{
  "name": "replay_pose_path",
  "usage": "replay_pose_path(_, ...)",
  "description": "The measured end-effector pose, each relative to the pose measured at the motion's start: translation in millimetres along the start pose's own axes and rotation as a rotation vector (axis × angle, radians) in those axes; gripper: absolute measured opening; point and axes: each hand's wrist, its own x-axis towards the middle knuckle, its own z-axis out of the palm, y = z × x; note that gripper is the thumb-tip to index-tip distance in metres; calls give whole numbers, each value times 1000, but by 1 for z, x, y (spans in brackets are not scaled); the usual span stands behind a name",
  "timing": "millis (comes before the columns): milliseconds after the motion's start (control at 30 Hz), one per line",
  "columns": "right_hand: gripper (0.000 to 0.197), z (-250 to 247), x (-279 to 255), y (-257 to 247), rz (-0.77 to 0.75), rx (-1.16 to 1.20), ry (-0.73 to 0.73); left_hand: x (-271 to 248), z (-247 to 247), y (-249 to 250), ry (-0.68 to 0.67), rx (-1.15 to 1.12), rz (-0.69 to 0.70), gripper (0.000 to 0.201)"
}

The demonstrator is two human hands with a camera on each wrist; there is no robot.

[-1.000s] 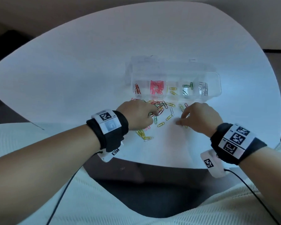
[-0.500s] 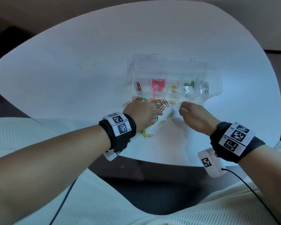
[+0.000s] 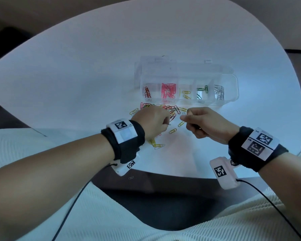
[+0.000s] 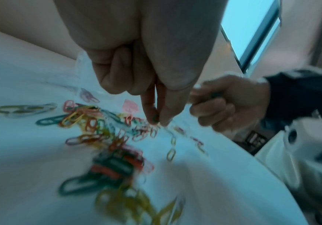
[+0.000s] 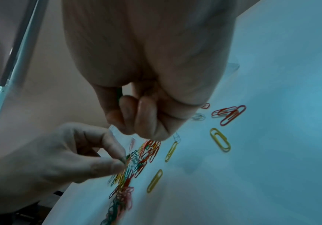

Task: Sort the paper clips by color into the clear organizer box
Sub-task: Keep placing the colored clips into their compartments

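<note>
The clear organizer box (image 3: 231, 80) lies on the white table, its compartments holding red, pink, yellow, green and silver clips. A mixed pile of paper clips (image 3: 171, 110) lies just in front of it. My left hand (image 3: 165, 121) is down on the pile, thumb and forefinger pinching a green clip (image 4: 155, 118). My right hand (image 3: 183, 117) hovers to the right of the pile, curled into a loose fist. A bit of green clip (image 5: 119, 93) shows between its fingers.
Loose yellow clips (image 3: 172, 130) lie between the hands and several more (image 3: 156, 145) lie nearer the table's front edge. The box's open lid (image 3: 156, 66) stands behind it. A small dark thing (image 3: 131, 177) lies below the table edge.
My right hand has lifted off the table and moved up and left, closing into a fist. My left hand has stayed on the pile, shifting slightly toward the box.
</note>
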Motion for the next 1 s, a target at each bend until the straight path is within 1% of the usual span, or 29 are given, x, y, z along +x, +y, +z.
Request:
replay_pose_path(67,37,0,1,1,-52,36,22,2,-12,0,29,-163,-47,9)
replay_pose_path(133,34,-1,3,4,-95,-36,57,2,-23,0,51,-282,-89,17)
replay_pose_path(200,24,-1,6,8,-140,-295,116,3,-33,1,58,-377,-153,20)
replay_pose_path(267,10,1,8,12,-161,-555,157,3,-37,0,54,-460,-225,29)
replay_pose_path(300,21,2,8,13,-161,-633,170,3,-36,0,39,-469,-246,29)
replay_pose_path(367,50,4,8,15,-146,-709,163,2,-33,0,-29,-423,-248,26)
replay_pose_path(433,67,5,9,14,-127,-774,149,2,-25,-1,-99,-331,-236,28)
replay_pose_path(533,77,9,13,14,-112,-863,113,0,-17,-4,-160,-226,-241,27)
replay_pose_path(600,77,11,14,16,-79,-910,76,-3,-14,-6,-153,-118,-207,21)
replay_pose_path(633,77,12,13,17,-64,-946,66,-5,-13,-7,-128,-44,-196,18)
replay_pose_path(700,72,12,11,17,-72,-996,103,-8,-14,-8,-51,86,-173,12)
replay_pose_path(767,60,10,10,15,-113,-1029,190,-9,-14,-10,-3,145,-146,15)
replay_pose_path(833,46,8,11,14,-132,-1047,257,-8,-12,-12,12,170,-132,19)
replay_pose_path(933,27,5,13,16,-130,-1054,290,-4,-6,-14,24,205,-109,24)
replay_pose_path(1000,19,3,16,19,-142,-1047,321,-1,0,-15,25,217,-93,24)
